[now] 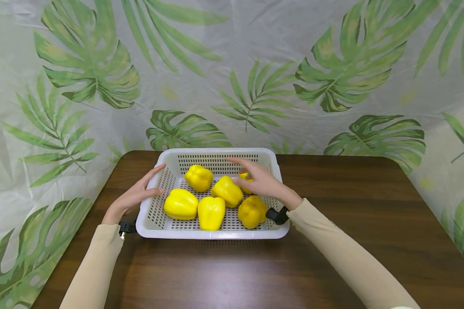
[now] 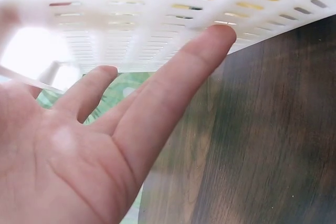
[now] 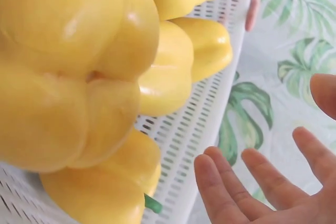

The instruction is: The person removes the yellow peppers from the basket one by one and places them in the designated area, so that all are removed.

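A white perforated basket [image 1: 212,234] stands on the table with several yellow bell peppers in it. One yellow bell pepper [image 1: 181,204] lies at the left, another [image 1: 211,214] at the front middle. At the basket's left side is my left hand [image 1: 137,193], its fingertips right at the rim; the left wrist view shows its fingers [image 2: 157,108] stretched out along the outer wall. Over the right part of the basket hovers my right hand [image 1: 261,178], fingers spread and nothing held. It partly hides a pepper [image 1: 242,176] behind it. In the right wrist view, peppers [image 3: 68,66] appear close up.
The dark wooden table [image 1: 340,206] extends on both sides of the basket and in front of it. Behind hangs a pale cloth [image 1: 193,90] printed with green leaves. A black wrist camera [image 1: 277,216] on the right wrist overlaps the basket's right edge.
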`<state>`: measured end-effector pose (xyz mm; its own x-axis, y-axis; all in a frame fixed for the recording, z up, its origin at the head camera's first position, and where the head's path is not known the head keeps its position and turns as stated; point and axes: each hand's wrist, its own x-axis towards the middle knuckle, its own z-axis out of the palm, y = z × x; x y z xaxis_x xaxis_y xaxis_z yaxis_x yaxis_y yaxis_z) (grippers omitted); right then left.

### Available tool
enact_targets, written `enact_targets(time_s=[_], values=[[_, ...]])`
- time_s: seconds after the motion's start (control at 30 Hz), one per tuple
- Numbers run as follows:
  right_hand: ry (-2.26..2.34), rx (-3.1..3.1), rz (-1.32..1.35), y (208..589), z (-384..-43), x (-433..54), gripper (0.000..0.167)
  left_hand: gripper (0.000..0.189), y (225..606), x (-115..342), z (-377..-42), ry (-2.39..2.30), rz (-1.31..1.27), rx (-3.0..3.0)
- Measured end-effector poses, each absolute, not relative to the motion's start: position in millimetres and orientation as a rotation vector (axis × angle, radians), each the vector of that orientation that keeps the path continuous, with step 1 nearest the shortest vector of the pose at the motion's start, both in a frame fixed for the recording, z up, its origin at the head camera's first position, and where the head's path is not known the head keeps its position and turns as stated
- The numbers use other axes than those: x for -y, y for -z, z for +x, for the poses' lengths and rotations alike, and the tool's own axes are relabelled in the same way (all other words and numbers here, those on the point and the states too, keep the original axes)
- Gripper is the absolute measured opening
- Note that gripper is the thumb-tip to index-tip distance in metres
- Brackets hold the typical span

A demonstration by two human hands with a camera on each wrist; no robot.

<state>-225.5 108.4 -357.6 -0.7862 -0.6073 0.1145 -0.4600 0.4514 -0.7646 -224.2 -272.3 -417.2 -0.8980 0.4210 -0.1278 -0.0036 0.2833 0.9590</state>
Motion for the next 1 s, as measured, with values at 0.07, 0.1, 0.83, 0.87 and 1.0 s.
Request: enact_targets(time_s=[0.07, 0.1, 0.83, 0.87, 1.0], values=[[1.228, -2.515, -0.927, 359.1, -226.0, -106.2, 0.058, 0.076, 416.7, 271.9, -224.6, -1.656, 0.384, -2.196], [1.222, -2.506, -0.915, 359.3, -226.0, -104.9, 0.058, 0.076, 416.3, 271.8, -224.7, -1.659, 0.385, -2.194], [1.005, -2.495, -0.845, 374.0, -226.8, -85.9, 0.055, 0.076, 422.8, 269.6, -227.7, -1.721, 0.380, -2.192], [0.994, -2.500, -0.836, 374.2, -226.6, -85.1, 0.055, 0.075, 423.3, 269.5, -227.8, -1.721, 0.380, -2.195], [0.938, -2.514, -0.810, 376.7, -227.4, -82.1, 0.054, 0.075, 424.3, 269.4, -227.6, -1.721, 0.386, -2.206]])
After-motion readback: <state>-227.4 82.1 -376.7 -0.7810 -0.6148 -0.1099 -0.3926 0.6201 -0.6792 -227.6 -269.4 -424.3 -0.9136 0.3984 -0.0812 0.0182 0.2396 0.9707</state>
